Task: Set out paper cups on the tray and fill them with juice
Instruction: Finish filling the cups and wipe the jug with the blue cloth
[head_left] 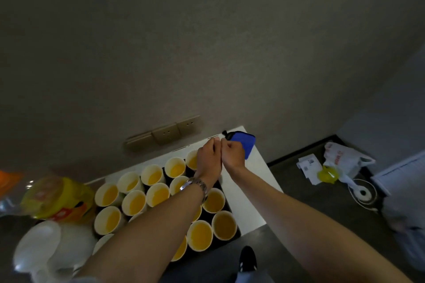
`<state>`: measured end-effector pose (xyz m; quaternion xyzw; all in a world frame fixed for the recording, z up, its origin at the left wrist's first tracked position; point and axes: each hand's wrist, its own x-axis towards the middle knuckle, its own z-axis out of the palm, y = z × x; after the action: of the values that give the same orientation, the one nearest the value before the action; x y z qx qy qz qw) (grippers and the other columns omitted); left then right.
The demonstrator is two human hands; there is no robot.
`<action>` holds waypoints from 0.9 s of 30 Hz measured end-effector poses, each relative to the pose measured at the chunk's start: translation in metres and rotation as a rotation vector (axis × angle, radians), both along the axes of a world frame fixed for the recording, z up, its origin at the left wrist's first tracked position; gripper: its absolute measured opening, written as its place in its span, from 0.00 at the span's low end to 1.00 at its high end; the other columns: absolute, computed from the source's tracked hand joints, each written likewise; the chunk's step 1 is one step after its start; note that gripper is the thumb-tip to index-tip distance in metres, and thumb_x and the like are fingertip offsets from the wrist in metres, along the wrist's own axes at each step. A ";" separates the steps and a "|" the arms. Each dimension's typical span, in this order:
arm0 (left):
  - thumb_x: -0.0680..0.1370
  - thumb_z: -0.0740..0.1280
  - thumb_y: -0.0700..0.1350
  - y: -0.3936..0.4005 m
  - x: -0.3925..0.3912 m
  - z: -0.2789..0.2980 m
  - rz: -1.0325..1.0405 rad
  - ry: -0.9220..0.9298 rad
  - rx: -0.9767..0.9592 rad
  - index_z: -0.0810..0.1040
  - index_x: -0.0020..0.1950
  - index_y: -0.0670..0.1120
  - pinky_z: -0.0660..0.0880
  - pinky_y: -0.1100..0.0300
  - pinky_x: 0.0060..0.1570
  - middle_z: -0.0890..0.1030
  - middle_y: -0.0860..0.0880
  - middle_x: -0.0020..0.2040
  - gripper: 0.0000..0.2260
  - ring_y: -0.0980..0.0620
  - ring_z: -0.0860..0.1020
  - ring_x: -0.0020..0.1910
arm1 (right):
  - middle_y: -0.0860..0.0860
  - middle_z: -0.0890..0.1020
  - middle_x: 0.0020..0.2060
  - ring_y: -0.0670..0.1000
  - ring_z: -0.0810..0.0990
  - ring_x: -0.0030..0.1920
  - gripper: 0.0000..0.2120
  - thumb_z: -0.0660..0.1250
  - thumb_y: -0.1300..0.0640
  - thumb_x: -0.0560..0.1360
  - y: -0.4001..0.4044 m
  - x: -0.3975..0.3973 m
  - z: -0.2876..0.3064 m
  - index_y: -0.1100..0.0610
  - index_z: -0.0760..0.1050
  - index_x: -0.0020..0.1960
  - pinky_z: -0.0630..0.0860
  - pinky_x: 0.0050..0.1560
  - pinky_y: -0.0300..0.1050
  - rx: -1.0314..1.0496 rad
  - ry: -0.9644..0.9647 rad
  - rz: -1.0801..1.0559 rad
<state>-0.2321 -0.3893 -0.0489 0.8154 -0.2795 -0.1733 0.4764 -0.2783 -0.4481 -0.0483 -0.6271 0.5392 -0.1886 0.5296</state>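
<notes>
Paper cups (199, 234) of juice crowd the tray (230, 205); both hands, left hand (208, 158) and right hand (232, 155), meet knuckle-to-knuckle, fingers curled, grip unclear.

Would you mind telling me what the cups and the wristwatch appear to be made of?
Cups: likely paper, matte cream walls with thin rolled rims. Wristwatch: seemingly polished metal, its linked band glinting silver on the left wrist.

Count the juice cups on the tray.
16 cups show, all packed in rows on the black tray right of the juice bottle; the left forearm crosses them, so more may be hidden.
</notes>
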 end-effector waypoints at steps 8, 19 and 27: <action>0.81 0.59 0.43 -0.071 0.001 -0.051 -0.080 -0.006 0.276 0.77 0.44 0.48 0.77 0.48 0.45 0.82 0.48 0.45 0.09 0.45 0.80 0.46 | 0.55 0.78 0.38 0.57 0.75 0.41 0.15 0.55 0.57 0.82 -0.075 -0.013 -0.044 0.59 0.74 0.40 0.65 0.36 0.46 0.128 0.159 0.014; 0.82 0.63 0.43 -0.116 0.006 -0.104 -0.072 -0.017 0.564 0.67 0.75 0.41 0.67 0.48 0.71 0.72 0.40 0.72 0.21 0.40 0.70 0.71 | 0.62 0.67 0.72 0.65 0.73 0.67 0.23 0.59 0.64 0.78 -0.127 -0.024 -0.088 0.64 0.63 0.73 0.72 0.65 0.55 0.302 0.234 -0.141; 0.79 0.71 0.49 -0.115 0.006 -0.108 0.056 0.153 0.604 0.73 0.69 0.38 0.76 0.48 0.60 0.79 0.40 0.65 0.23 0.39 0.78 0.63 | 0.62 0.74 0.68 0.64 0.74 0.67 0.20 0.58 0.64 0.80 -0.137 -0.028 -0.095 0.64 0.64 0.71 0.72 0.66 0.55 0.375 0.156 -0.170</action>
<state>-0.2262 -0.5041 -0.1571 0.9119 -0.1563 -0.2964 0.2369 -0.3062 -0.5849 -0.1429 -0.4827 0.6550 -0.0798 0.5758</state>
